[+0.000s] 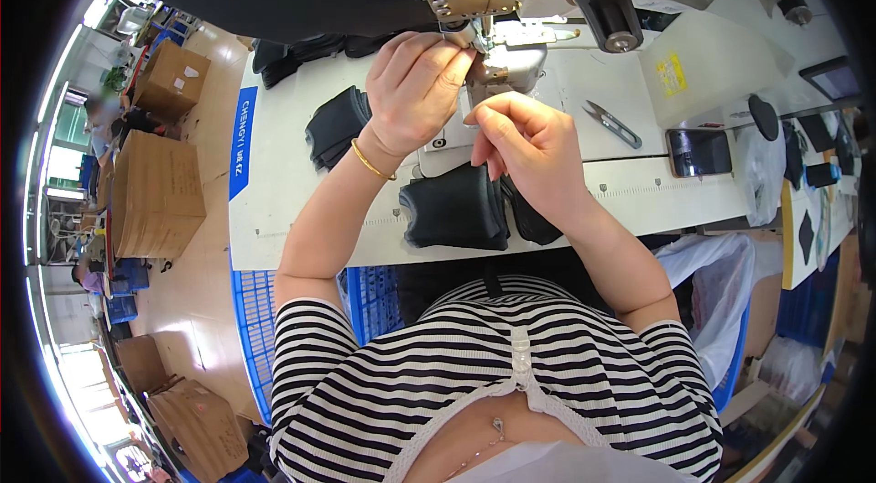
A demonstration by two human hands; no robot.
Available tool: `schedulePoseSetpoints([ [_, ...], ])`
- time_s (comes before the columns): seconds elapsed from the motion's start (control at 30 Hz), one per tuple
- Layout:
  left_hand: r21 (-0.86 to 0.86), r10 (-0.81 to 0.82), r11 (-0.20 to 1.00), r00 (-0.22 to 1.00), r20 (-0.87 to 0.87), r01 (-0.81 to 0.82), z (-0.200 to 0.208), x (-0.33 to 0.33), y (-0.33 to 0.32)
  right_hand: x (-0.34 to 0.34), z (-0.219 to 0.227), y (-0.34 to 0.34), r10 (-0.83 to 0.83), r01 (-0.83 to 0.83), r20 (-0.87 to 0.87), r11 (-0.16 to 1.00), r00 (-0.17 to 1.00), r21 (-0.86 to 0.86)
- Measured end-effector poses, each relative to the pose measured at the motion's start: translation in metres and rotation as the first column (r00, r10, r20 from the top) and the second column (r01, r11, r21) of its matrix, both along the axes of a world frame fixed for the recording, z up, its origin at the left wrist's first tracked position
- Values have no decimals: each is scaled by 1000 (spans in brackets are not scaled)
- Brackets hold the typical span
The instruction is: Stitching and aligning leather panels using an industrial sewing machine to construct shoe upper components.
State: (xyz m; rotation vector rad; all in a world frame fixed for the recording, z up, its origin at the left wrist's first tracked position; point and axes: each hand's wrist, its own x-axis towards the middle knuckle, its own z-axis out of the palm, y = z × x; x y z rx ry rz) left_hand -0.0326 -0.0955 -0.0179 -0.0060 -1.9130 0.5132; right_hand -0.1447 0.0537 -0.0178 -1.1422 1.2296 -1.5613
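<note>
At the needle area of a sewing machine (493, 31), my left hand (415, 91) has its fingertips pressed together beside the presser foot. What they pinch is hidden behind the fingers. Lower and to the right, my right hand (529, 141) is closed with thumb and forefinger together, at the near side of the machine's metal sewing arm (506, 68). Something tiny and pale may be at its fingertips, too small to name. Below the hands lies a stack of black fabric pieces (456, 209). Another black stack (338, 125) is left of my left wrist.
More black pieces (292, 59) lie at the table's far left. Right of the hands are thread snips (613, 124), a phone (700, 153) and a translucent plastic guard (712, 63). Blue crates (251, 319) stand under the table's front edge. Cardboard boxes (160, 186) sit on the floor.
</note>
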Motion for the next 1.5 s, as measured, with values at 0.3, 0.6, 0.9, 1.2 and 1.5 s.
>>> schedulePoseSetpoints([
  [0.3,-9,0,1000,1000,-3,0,1,-1,-1,2,-3,5,40,-39,-30,999,999,29],
  [0.6,73,3,997,999,-48,1,-9,-1,2,8,-15,15,105,-102,-80,994,991,40],
  [0.9,530,55,843,996,75,-87,-28,-3,0,-33,-62,43,-393,322,-709,916,585,-241],
  [1.2,437,436,567,705,559,-698,-66,161,-40,-54,-96,68,-248,411,-870,910,426,-58],
  [1.5,806,2,447,902,433,-388,-80,85,78,-45,-101,70,-201,429,-787,899,584,89],
])
